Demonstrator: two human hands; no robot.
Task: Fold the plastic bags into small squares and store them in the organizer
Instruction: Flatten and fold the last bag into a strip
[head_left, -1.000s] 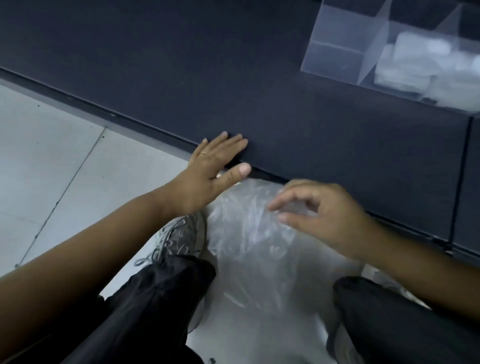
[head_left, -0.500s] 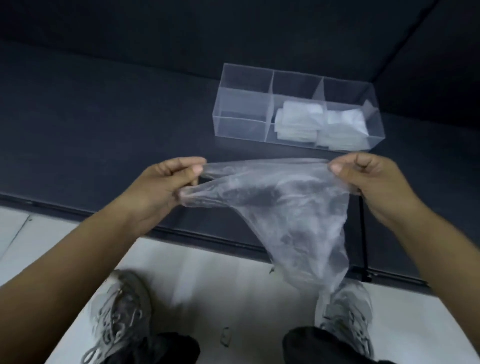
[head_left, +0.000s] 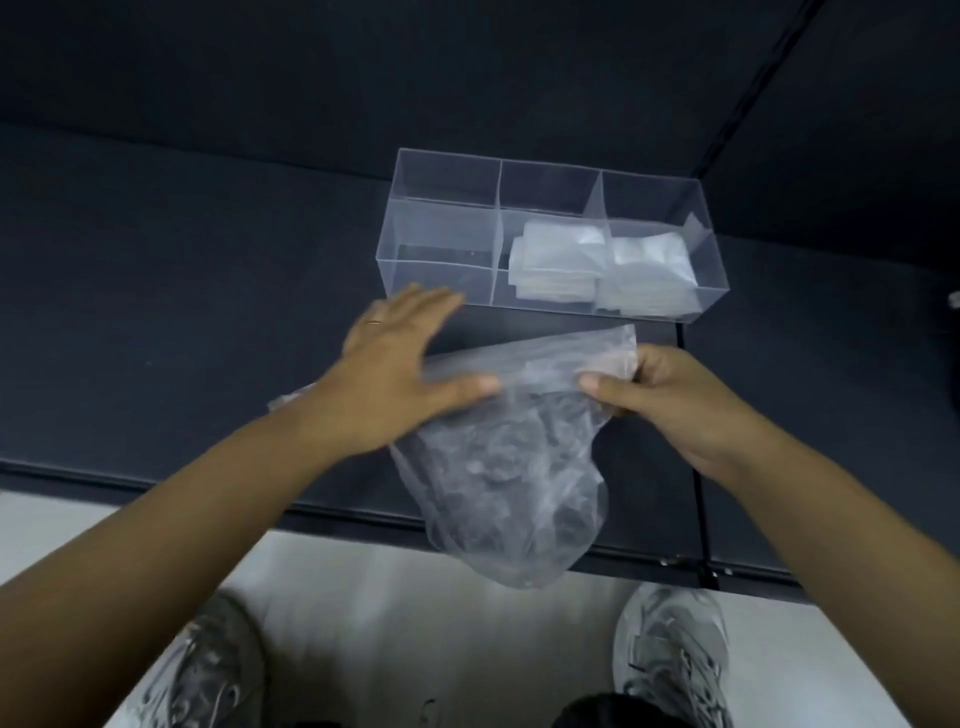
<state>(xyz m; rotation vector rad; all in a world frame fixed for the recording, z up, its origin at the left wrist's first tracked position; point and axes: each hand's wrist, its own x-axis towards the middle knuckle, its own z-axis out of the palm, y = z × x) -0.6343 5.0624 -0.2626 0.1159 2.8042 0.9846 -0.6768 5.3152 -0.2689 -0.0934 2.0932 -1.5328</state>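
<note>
A crumpled clear plastic bag (head_left: 509, 478) lies over the front of the dark table (head_left: 182, 312), its lower part hanging past the edge. My left hand (head_left: 395, 364) lies flat with straight fingers on the bag's left top part. My right hand (head_left: 660, 395) pinches the bag's top right corner between thumb and fingers. Just beyond the hands stands a clear three-compartment organizer (head_left: 441, 228). Its middle compartment holds folded bag squares (head_left: 556, 265), and so does the right one (head_left: 649, 275). The left compartment looks empty.
The table's front edge (head_left: 156, 483) runs across the view, with pale floor below it. My two grey shoes (head_left: 670, 654) stand on the floor under the bag. A dark wall rises behind the organizer.
The bag came up from the floor, was held stretched in the air between both hands, and now lies on the table. My left hand let go and flattened on it.
</note>
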